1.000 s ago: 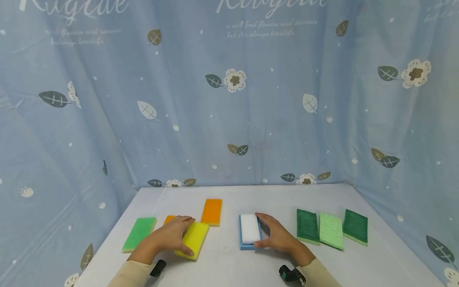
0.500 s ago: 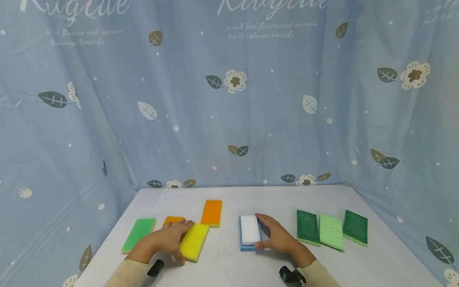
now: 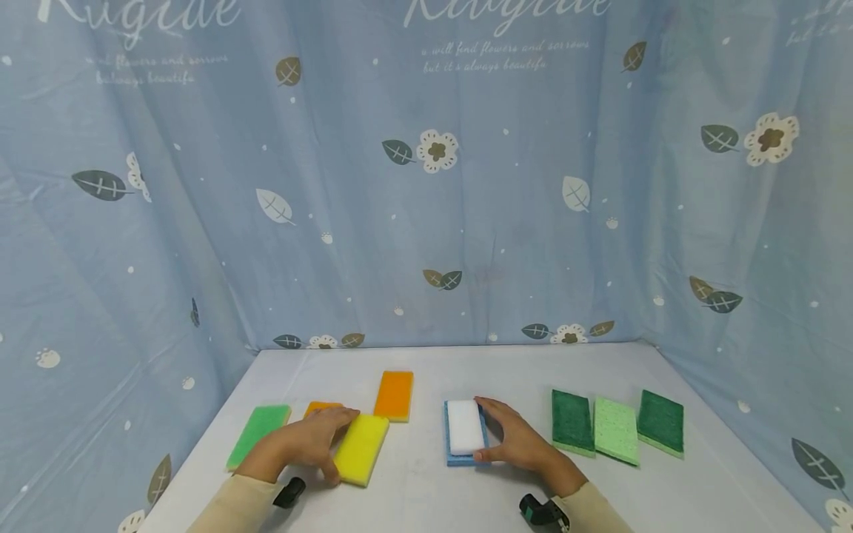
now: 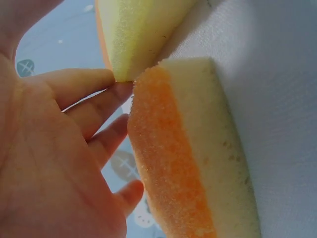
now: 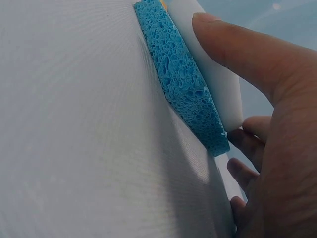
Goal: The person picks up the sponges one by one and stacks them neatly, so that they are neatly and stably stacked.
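Note:
My left hand lies flat on the table, fingers out straight. Its fingertips touch an orange-topped sponge and the left edge of a yellow sponge. The left wrist view shows those fingers against the orange sponge and a corner of the yellow one. My right hand rests against a white sponge stacked on a blue sponge. Its fingers run along the right side. In the right wrist view the thumb touches the white sponge above the blue one.
A light green sponge lies at far left and another orange one further back. To the right sit a dark green, a pale green and a second dark green sponge. A blue flowered curtain encloses the white table.
My left hand has slid left off the yellow sponge, so more of the orange sponge behind it shows. The right hand and its stack have stayed put.

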The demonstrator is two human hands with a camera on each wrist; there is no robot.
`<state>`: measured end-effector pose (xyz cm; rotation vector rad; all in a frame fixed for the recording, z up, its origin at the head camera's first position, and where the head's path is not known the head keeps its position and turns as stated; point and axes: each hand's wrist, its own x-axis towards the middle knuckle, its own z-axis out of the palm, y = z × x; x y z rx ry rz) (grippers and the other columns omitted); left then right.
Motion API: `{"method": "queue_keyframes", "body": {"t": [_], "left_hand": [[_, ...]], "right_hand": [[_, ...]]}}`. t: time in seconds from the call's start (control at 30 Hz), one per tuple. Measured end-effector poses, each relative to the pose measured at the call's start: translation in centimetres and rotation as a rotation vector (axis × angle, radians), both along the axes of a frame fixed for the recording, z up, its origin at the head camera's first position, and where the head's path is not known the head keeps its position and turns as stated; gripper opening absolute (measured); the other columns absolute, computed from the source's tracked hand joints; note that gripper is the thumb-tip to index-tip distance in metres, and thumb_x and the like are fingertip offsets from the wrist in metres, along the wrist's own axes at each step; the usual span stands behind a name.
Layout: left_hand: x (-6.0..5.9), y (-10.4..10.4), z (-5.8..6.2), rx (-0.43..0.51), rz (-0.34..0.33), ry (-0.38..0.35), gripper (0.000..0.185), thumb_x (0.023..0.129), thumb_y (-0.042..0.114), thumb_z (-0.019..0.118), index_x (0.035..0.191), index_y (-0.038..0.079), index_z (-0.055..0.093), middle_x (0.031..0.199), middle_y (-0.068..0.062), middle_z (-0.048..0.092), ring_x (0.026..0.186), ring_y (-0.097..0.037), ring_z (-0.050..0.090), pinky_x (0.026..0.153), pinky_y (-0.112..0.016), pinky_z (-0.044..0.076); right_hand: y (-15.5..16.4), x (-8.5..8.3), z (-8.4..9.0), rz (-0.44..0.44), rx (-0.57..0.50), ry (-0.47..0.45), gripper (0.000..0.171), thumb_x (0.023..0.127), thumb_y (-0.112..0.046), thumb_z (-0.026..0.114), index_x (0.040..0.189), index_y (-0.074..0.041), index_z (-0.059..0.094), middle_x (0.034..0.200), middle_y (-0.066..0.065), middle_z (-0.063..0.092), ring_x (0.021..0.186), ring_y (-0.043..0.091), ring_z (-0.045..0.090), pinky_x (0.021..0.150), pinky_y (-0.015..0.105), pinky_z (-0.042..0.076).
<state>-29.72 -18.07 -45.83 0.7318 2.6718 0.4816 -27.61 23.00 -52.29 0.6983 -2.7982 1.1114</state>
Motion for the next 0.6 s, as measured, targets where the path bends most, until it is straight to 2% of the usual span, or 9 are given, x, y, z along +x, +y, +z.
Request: {"method": "queue_keyframes", "body": {"t": [0.2,0.43,0.6], "left_hand": [[-0.2,0.08,-0.3,-0.016,-0.026,0.039,0.115,0.051,0.035,0.096,0.148,0.006,0.04,0.148,-0.012,0.041,0.137,-0.037,0.031,0.107,-0.059,0.027],[-0.6,0.33,-0.11,-0.083,-0.014,-0.001,0.115,0.053,0.04,0.095,0.15,0.014,0.038,0.15,-0.008,0.037,0.138,-0.035,0.031,0.105,-0.061,0.029],[-0.63,0.4,0.2,-0.059,-0.01,-0.015,0.112,0.052,0.04,0.096,0.147,0.013,0.042,0.147,-0.006,0.042,0.136,-0.033,0.034,0.107,-0.059,0.029]], "right_hand": [[0.0,0.03,0.03,0.011,-0.003,-0.004,0.104,0.07,-0.058,0.081,0.15,-0.007,0.038,0.149,0.014,0.039,0.136,0.041,0.032,0.107,0.063,0.026],[0.03,-0.1,-0.15,0.013,-0.001,0.007,0.105,0.07,-0.06,0.08,0.15,-0.007,0.038,0.149,0.014,0.04,0.136,0.041,0.032,0.106,0.062,0.026],[0.05,-0.12,-0.1,0.009,0.001,0.006,0.105,0.069,-0.06,0.08,0.149,-0.007,0.038,0.149,0.014,0.04,0.136,0.041,0.033,0.106,0.063,0.027]]}}
